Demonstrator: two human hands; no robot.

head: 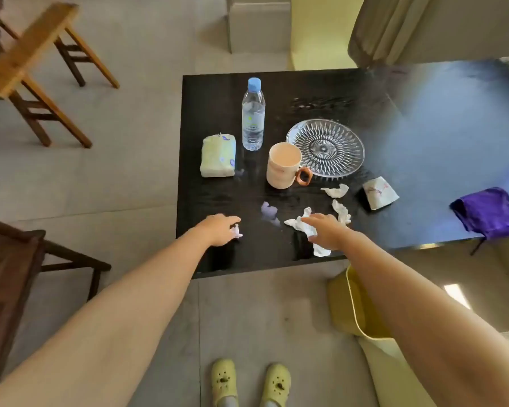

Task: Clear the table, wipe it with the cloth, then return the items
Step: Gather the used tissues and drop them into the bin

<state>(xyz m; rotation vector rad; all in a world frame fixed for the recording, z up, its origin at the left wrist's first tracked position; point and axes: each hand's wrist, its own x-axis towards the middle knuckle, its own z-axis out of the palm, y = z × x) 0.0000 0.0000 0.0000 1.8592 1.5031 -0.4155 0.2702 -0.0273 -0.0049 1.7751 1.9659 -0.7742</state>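
On the black table [218,259] stand a water bottle [253,118], a tissue pack [218,155], a cream mug [284,165] with an orange handle and a cut-glass plate [329,148]. A purple cloth [489,212] lies at the right edge. My left hand [219,230] pinches a small pale scrap [236,232] near the front edge. My right hand [326,230] lies over a crumpled white tissue [300,224], fingers spread. Other tissue scraps [335,190] [341,211], a lilac scrap [268,211] and a folded paper packet [379,192] lie nearby.
A yellow bin [350,312] stands on the floor under my right forearm, at the table's front. One wooden stool [27,60] is at the far left and a dark wooden chair [18,259] at the near left. Curtains [394,30] hang behind the table.
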